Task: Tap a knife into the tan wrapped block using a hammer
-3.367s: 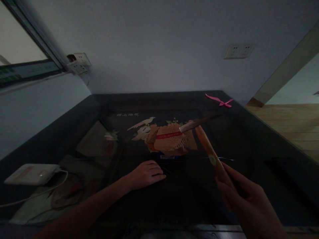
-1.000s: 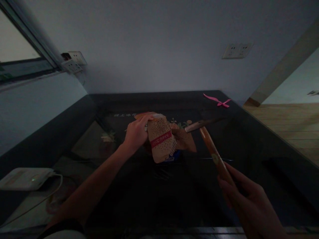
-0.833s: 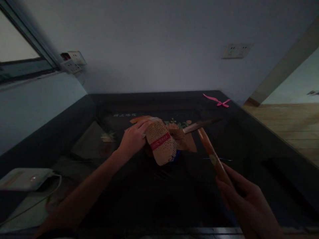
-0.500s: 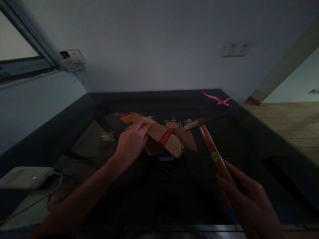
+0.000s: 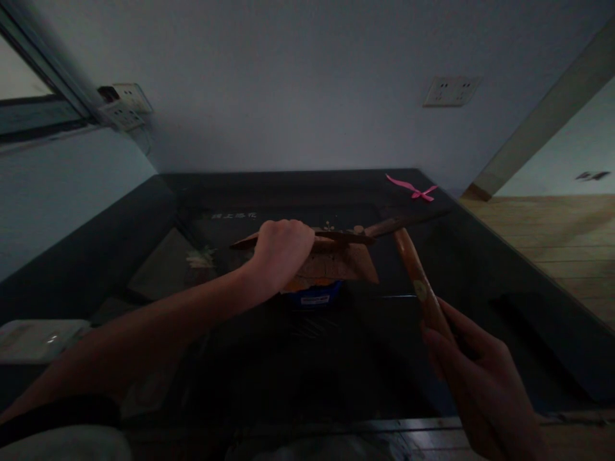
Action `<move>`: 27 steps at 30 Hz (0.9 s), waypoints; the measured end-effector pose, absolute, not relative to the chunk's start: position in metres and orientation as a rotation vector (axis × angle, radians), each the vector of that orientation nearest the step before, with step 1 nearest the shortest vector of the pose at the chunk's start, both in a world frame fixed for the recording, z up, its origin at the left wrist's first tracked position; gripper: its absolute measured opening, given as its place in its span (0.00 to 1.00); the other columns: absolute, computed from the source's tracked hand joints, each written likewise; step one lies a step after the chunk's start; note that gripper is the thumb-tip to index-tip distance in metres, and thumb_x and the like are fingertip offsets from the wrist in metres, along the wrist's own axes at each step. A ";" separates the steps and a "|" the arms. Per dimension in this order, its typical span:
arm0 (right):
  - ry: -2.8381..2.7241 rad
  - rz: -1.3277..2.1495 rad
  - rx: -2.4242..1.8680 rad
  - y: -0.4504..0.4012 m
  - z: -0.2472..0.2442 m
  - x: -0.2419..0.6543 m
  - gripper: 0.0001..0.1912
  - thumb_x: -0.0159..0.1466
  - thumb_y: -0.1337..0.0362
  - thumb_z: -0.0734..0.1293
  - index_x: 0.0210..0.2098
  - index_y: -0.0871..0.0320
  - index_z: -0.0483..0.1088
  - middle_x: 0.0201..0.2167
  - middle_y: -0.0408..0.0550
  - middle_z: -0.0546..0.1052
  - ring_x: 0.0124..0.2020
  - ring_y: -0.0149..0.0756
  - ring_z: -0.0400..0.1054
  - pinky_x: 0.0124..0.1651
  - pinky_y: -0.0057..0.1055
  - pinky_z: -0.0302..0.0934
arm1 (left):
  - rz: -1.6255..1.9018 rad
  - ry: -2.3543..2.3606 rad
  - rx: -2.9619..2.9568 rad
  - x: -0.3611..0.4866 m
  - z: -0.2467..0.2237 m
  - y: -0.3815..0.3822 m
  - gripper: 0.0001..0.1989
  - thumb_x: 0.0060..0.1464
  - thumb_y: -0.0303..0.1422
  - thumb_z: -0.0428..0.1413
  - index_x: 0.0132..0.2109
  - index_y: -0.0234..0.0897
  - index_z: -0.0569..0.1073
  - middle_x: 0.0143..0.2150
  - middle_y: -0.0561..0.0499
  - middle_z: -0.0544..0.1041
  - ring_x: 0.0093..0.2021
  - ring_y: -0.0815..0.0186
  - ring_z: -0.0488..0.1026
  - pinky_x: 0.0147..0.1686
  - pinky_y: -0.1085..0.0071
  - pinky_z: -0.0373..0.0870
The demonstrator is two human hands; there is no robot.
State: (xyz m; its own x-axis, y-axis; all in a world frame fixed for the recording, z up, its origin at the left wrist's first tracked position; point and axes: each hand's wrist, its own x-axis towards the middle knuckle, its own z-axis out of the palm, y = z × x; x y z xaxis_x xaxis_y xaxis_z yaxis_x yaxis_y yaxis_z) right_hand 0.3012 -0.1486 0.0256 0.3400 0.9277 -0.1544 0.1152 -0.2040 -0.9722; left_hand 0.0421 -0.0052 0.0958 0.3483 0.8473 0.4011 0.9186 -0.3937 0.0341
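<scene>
My right hand [image 5: 473,368] is wrapped round the wooden handle of a hammer [image 5: 417,282]. The hammer's dark, narrow head is raised above the table, to the right of the brown pieces. My left hand [image 5: 284,253] is closed on a flat, speckled tan strip [image 5: 343,237], now turned almost edge-on; the fingertips are hidden behind the hand. Below the strip lies a second speckled brown piece [image 5: 362,261], which looks like cardboard. Under both sits a small blue box [image 5: 314,296] with a white label.
The dark glossy table [image 5: 365,365] reaches the wall. A pink ribbon [image 5: 419,192] lies at the back right. On the left is a white device [image 5: 41,339], partly behind my left forearm. A black flat object [image 5: 548,339] lies at the right. Sockets [image 5: 451,91] are on the wall.
My left hand has turned over and tilted the tan strip up, from face-visible to nearly edge-on. The hammer stays raised, shifted slightly right. The view has moved a little.
</scene>
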 end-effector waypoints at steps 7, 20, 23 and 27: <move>-0.900 1.010 -1.600 -0.153 0.019 0.308 0.33 0.54 0.53 0.74 0.58 0.49 0.69 0.28 0.41 0.77 0.23 0.31 0.65 0.21 0.25 0.61 | -0.047 -1.339 -2.458 0.058 0.083 -0.024 0.13 0.54 0.17 0.51 0.28 0.32 0.77 0.28 0.41 0.79 0.30 0.55 0.76 0.30 0.63 0.68; -0.886 1.040 -1.596 -0.154 0.017 0.305 0.36 0.52 0.52 0.75 0.58 0.53 0.69 0.27 0.42 0.75 0.21 0.31 0.63 0.19 0.27 0.60 | -0.304 -1.201 -2.871 0.010 0.047 0.014 0.12 0.58 0.39 0.56 0.46 0.37 0.72 0.61 0.41 0.66 0.61 0.53 0.63 0.57 0.57 0.60; -0.933 1.068 -1.574 -0.152 0.016 0.302 0.34 0.54 0.52 0.74 0.58 0.55 0.68 0.26 0.42 0.75 0.20 0.31 0.63 0.19 0.27 0.60 | -0.323 -1.285 -3.007 0.009 0.045 0.028 0.23 0.57 0.42 0.56 0.55 0.35 0.66 0.59 0.39 0.69 0.58 0.55 0.66 0.55 0.62 0.62; -1.003 1.113 -1.539 -0.144 0.015 0.297 0.35 0.55 0.52 0.73 0.58 0.60 0.67 0.26 0.44 0.76 0.18 0.30 0.63 0.19 0.28 0.60 | -0.364 -1.259 -3.064 0.008 0.044 0.032 0.31 0.56 0.43 0.56 0.62 0.35 0.60 0.58 0.41 0.69 0.57 0.57 0.66 0.56 0.62 0.61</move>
State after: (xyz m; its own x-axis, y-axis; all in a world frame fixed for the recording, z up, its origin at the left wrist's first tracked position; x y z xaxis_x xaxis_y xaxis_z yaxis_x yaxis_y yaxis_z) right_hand 0.2974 -0.1443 0.0152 0.2482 0.9514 -0.1824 0.0828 -0.2084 -0.9745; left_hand 0.0084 0.0321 0.0443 0.6936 0.7090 0.1275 0.6675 -0.6991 0.2565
